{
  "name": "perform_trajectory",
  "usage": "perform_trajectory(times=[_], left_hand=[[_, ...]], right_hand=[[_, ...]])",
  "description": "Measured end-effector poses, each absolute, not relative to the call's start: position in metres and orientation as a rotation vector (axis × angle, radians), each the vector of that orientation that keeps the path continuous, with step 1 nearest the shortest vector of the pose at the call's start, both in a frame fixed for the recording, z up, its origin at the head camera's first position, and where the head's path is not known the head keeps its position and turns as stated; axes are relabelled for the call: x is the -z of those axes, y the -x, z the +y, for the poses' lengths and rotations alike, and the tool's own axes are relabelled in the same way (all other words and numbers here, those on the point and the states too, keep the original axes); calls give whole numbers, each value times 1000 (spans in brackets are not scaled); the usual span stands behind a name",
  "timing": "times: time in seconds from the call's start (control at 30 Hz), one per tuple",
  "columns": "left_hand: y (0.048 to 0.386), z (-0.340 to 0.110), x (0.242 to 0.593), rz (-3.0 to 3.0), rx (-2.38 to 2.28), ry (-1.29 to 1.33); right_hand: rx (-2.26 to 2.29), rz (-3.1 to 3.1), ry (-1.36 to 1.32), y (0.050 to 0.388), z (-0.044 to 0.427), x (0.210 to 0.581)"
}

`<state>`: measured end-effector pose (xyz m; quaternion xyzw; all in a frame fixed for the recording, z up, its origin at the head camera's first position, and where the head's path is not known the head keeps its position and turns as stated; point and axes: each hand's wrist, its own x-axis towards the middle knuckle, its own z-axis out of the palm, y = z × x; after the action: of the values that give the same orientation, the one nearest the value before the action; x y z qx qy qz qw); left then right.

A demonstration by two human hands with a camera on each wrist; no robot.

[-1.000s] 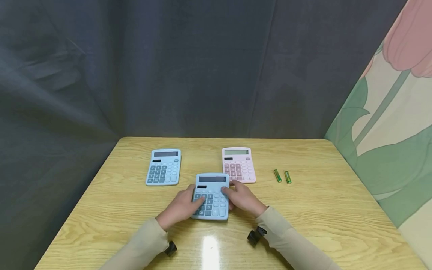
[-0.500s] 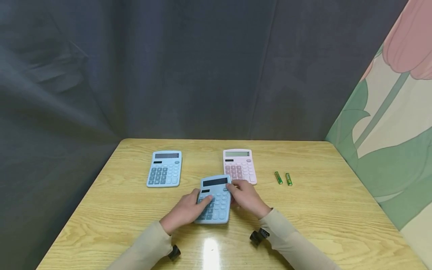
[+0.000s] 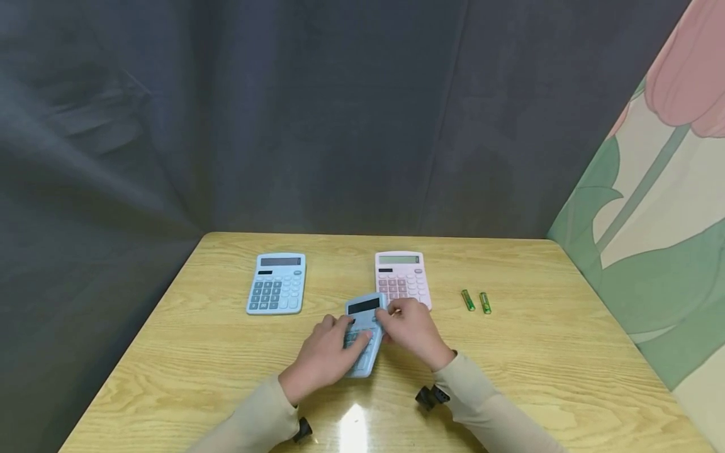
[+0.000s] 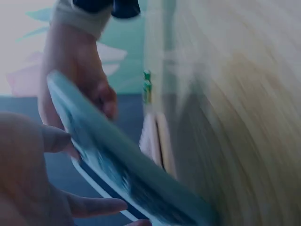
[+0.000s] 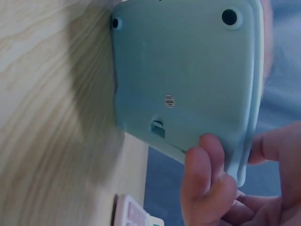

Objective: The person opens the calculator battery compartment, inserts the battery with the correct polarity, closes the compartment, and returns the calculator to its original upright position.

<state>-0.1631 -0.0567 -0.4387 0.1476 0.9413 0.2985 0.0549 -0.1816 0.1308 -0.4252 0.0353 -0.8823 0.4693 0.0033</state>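
A light blue calculator [image 3: 367,318] is tilted up on its side above the table's middle. My right hand [image 3: 413,330] pinches its upper right corner, thumb on the face and fingers behind. Across the keys lies my left hand [image 3: 321,357], its fingers spread and nearly straight against the front, also in the left wrist view [image 4: 28,174]. The right wrist view shows the calculator's back [image 5: 197,70], with dark round feet, a small round sticker and a latch notch [image 5: 158,128]. Most of its keys are hidden by the left hand.
Another blue calculator [image 3: 276,283] lies flat at the back left. A pink calculator [image 3: 401,277] lies behind my right hand, partly covered by it. Two green batteries [image 3: 467,300] [image 3: 485,302] lie to the right on the wooden table [image 3: 538,352].
The blue calculator has turned from facing up to tilted on its side, shifting slightly right. My left hand moved right and its fingers spread over the face; the right hand kept its corner hold.
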Motion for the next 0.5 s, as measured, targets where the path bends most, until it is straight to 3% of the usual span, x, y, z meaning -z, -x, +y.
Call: perform_trajectory(times=[0.23, 0.5], left_hand=[[150, -43, 422, 2880, -978, -585], [154, -50, 415, 2803, -1206, -551]], right_hand=[[-1393, -2771, -137, 179, 123, 418], [-1328, -2735, -363, 178, 117, 412]])
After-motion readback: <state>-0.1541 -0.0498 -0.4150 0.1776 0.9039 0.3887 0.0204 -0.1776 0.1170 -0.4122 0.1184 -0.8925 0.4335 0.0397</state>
